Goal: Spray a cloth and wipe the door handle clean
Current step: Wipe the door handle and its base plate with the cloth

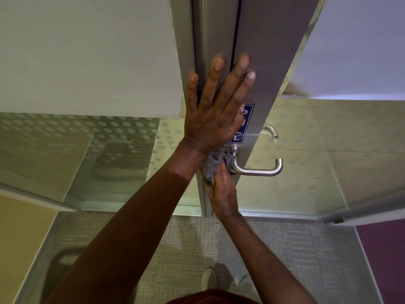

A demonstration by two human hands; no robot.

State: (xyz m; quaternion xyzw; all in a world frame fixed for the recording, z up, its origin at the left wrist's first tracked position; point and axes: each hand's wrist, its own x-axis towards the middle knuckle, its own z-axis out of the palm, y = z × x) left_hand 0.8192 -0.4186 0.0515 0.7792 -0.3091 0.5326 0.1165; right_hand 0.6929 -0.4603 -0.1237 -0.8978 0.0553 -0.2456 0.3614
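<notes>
Right hand [223, 189], centre frame, grips a bunched grey cloth [213, 164] against the base of the steel door handle [258, 171]. Left hand [215, 110], fingers spread straight, presses flat on the door frame [269, 62] above.

the left hand [215, 110] is lying flat with fingers spread against the grey metal door frame [269, 62], partly covering a blue sign [245, 126]. just below it, the right hand [222, 191] is gripping a crumpled grey cloth [213, 163] against the base of the steel door handle [259, 170], whose lever is pointing right. grey carpet [197, 242] is showing below.
</notes>
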